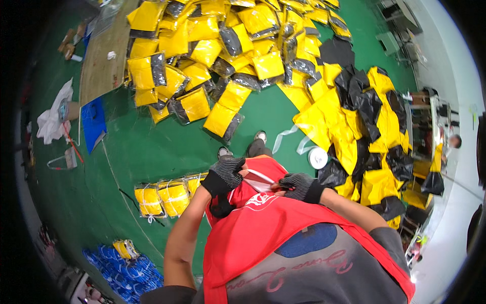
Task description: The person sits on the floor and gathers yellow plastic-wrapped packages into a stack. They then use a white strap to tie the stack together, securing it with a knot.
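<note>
Both my hands wear dark fingerless gloves with pale dots. My left hand [230,175] is closed on the red apron [248,223] near its white-trimmed edge. On the other side of that edge, my right hand [298,187] pinches the apron too, with bare fingertips against the cloth. Between the hands the red fabric is gathered, and a white print shows just below. A small black thing [221,206] lies against the apron under my left wrist; I cannot make out what it is.
A heap of yellow and black plastic-wrapped packs [202,55] covers the floor ahead. Loose yellow and black sheets [329,116] are piled at right, beside a roll of white tape [318,158]. Tied yellow bundles [173,196] and blue bags [124,273] lie at left.
</note>
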A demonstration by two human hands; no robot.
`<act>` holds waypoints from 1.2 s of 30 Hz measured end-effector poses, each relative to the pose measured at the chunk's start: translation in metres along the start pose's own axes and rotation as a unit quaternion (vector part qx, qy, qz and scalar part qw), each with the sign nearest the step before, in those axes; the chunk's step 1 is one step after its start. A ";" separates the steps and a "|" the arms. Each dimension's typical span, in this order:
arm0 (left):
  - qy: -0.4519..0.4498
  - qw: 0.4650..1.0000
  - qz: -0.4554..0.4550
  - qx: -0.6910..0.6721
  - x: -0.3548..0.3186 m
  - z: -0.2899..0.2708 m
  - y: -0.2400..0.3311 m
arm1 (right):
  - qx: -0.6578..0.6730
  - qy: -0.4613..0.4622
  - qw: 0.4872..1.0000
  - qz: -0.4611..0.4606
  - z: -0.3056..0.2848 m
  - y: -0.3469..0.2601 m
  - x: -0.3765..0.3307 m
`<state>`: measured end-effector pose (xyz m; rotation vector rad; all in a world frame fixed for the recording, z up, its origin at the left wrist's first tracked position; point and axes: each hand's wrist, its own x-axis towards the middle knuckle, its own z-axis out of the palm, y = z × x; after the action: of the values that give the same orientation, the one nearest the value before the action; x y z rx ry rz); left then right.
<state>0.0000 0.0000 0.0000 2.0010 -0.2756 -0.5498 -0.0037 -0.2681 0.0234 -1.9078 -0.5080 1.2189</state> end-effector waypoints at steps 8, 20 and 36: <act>-0.053 0.997 -0.029 -0.055 -0.057 0.006 -0.046 | -0.082 0.182 0.975 0.099 0.085 -0.019 0.025; -0.328 0.929 -0.159 -0.062 -0.076 0.076 -0.137 | 0.362 0.117 0.881 0.282 0.108 0.068 0.012; -0.083 0.954 -0.279 0.065 0.066 0.398 -0.379 | 0.122 0.376 0.837 0.378 0.146 0.628 0.026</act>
<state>-0.1526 -0.1573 -0.5089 2.1619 0.1698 -1.0829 -0.1730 -0.5681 -0.5226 -2.2078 0.8577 0.7752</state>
